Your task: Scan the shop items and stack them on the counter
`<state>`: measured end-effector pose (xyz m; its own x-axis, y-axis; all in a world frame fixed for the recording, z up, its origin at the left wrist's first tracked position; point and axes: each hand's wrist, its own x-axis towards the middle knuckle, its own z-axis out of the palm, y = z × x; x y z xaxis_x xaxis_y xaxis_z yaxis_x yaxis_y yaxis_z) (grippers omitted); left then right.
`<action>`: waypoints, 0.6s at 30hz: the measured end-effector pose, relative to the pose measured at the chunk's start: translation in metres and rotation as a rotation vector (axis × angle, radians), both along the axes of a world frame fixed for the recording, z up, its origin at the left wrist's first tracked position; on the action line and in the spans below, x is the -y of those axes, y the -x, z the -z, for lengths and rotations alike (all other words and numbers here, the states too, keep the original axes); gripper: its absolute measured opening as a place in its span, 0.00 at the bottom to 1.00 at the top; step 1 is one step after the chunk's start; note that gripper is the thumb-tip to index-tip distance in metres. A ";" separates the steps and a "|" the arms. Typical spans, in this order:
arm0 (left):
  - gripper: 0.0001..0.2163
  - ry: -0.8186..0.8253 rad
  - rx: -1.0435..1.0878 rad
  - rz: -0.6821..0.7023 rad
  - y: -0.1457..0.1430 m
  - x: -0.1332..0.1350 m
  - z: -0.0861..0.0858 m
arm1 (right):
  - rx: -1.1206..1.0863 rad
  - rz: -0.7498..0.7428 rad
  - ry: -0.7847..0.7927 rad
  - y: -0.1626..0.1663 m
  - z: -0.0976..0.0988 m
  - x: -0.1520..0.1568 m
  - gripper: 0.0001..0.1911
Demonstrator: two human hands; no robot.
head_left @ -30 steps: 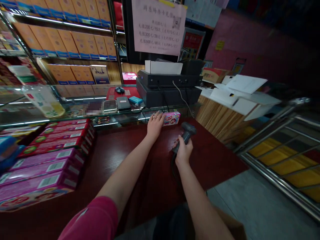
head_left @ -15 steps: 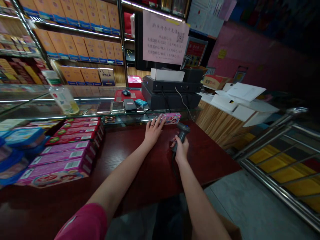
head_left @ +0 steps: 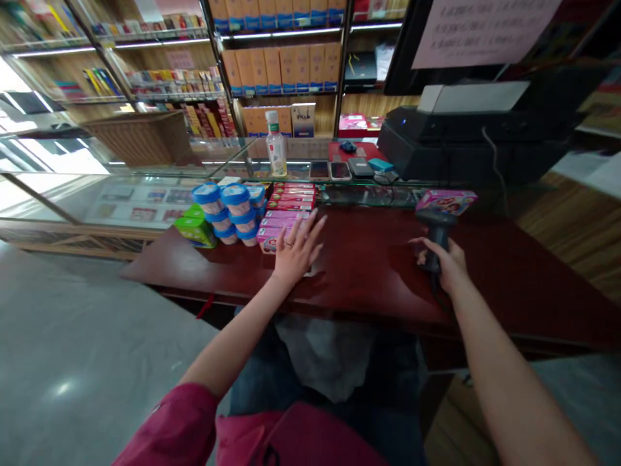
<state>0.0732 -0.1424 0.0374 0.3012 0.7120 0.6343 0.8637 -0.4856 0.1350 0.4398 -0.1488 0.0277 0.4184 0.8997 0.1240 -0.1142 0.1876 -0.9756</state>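
My left hand (head_left: 297, 251) is open, fingers spread, over the near right end of a row of pink boxes (head_left: 272, 234); whether it touches them I cannot tell. Behind these lie red boxes (head_left: 292, 194). My right hand (head_left: 453, 262) is wrapped round the grip of a dark barcode scanner (head_left: 438, 223), its head pointing away from me and its cable hanging below. Just beyond the scanner a single pink box (head_left: 449, 201) lies on the dark red wooden table (head_left: 361, 259).
Blue-lidded tubs (head_left: 235, 199) are stacked left of the boxes, beside a green pack (head_left: 195, 226). A bottle (head_left: 276, 145) stands on the glass counter behind. Phones (head_left: 340, 171) lie there too, near a black cash drawer (head_left: 412, 152). A wicker basket (head_left: 140, 139) sits farther left.
My view has swung left. My left hand has left the single pink box and moved left to the row of pink boxes. My right hand still holds the barcode scanner.
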 end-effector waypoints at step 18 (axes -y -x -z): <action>0.19 0.042 -0.047 0.238 0.012 0.010 0.010 | -0.108 -0.270 0.056 0.085 -0.009 0.034 0.23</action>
<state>0.0610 -0.1523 0.0278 0.4925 0.6428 0.5867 0.7312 -0.6713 0.1216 0.3547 -0.1830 0.0371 0.1711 0.9845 0.0385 -0.2560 0.0822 -0.9632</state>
